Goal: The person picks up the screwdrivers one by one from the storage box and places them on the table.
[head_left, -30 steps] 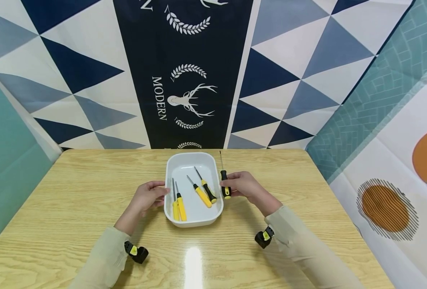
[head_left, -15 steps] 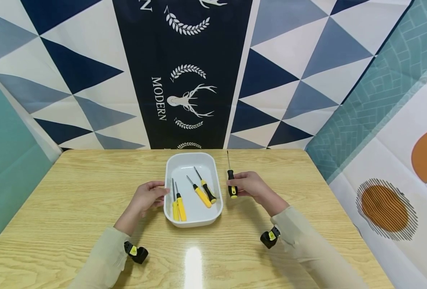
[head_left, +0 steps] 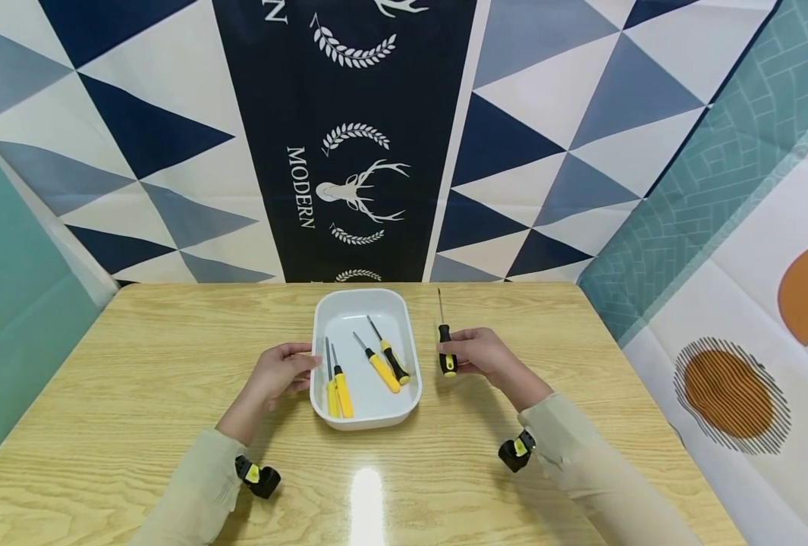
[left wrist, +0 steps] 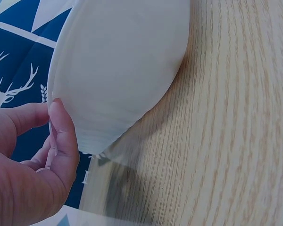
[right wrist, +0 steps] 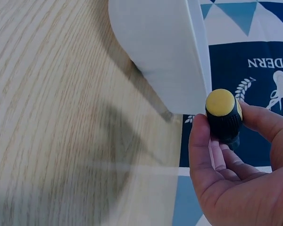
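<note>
A white plastic tray [head_left: 366,303] stands mid-table with several screwdrivers in it. Two yellow-handled screwdrivers [head_left: 344,398] lie along its left side, one yellow-handled screwdriver [head_left: 385,373] and one black-and-yellow screwdriver [head_left: 395,364] to the right. My left hand [head_left: 282,373] pinches the tray's left rim, thumb inside; the left wrist view shows this grip on the tray wall [left wrist: 122,61]. To the right of the tray, my right hand [head_left: 479,353] holds another black-and-yellow screwdriver [head_left: 448,353] by its handle, shaft pointing away from me. Its yellow handle end [right wrist: 220,102] faces the right wrist camera.
The wooden table [head_left: 171,364] reaches back to a patterned wall covering [head_left: 349,189]. Teal and white panels flank it left and right. A small black wrist camera [head_left: 259,478] sits on the left sleeve, another wrist camera [head_left: 516,452] on the right.
My right hand has moved right, away from the tray's right rim, carrying the black-and-yellow screwdriver. The left hand and the tray have stayed in place.
</note>
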The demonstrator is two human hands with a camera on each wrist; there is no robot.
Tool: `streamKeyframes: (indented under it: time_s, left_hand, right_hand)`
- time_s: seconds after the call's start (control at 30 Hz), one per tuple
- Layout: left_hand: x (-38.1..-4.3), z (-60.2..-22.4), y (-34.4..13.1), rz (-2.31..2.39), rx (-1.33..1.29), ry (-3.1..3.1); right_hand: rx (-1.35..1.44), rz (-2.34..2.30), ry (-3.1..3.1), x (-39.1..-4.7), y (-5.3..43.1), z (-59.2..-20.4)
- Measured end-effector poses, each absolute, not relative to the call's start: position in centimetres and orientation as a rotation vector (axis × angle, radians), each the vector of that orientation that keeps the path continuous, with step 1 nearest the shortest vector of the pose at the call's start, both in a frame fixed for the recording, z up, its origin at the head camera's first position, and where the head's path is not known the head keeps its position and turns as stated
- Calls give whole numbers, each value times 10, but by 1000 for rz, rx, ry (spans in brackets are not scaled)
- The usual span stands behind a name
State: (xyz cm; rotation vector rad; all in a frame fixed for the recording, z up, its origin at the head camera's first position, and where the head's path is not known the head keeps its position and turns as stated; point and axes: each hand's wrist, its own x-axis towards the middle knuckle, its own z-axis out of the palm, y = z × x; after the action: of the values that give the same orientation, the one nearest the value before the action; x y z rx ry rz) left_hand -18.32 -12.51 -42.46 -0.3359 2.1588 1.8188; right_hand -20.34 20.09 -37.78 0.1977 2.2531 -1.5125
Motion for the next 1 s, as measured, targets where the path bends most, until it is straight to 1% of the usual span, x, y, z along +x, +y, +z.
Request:
streamKeyframes:
  time_s: [1.0]
  left_hand:
    - [-183, -426, -126, 1829, -341, 2161]
  right_hand:
    - [197, -1510, 2240, -204, 220, -400]
